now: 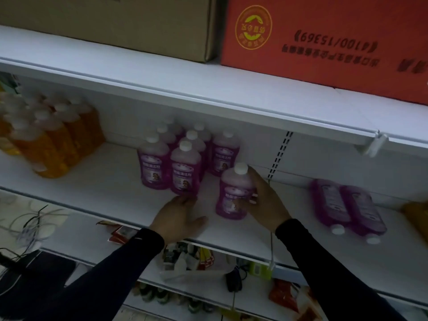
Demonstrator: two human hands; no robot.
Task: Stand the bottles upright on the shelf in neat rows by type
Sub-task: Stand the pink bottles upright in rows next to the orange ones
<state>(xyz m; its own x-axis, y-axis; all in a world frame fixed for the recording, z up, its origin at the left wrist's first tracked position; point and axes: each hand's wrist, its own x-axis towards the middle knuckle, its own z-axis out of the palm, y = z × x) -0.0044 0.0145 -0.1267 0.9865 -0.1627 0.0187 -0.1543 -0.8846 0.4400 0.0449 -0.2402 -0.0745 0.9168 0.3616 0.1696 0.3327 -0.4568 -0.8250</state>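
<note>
On the white shelf [106,193] several purple bottles [154,163] with white caps stand upright in a cluster at the middle. My right hand [266,200] grips one more purple bottle [234,193], upright on the shelf just right of the cluster. My left hand [180,216] lies flat on the shelf, fingertips touching the base of the front cluster bottle [185,170]. Two purple bottles [347,207] lie on their sides at the right, caps toward me. Orange bottles [58,140] stand in rows at the left.
A brown carton [129,22] and a red carton [324,38] sit on the shelf above. A yellow item [416,214] lies at the far right edge. Lower shelves hold small packets and cables. A price-tag clip [375,144] juts from the upper shelf rail.
</note>
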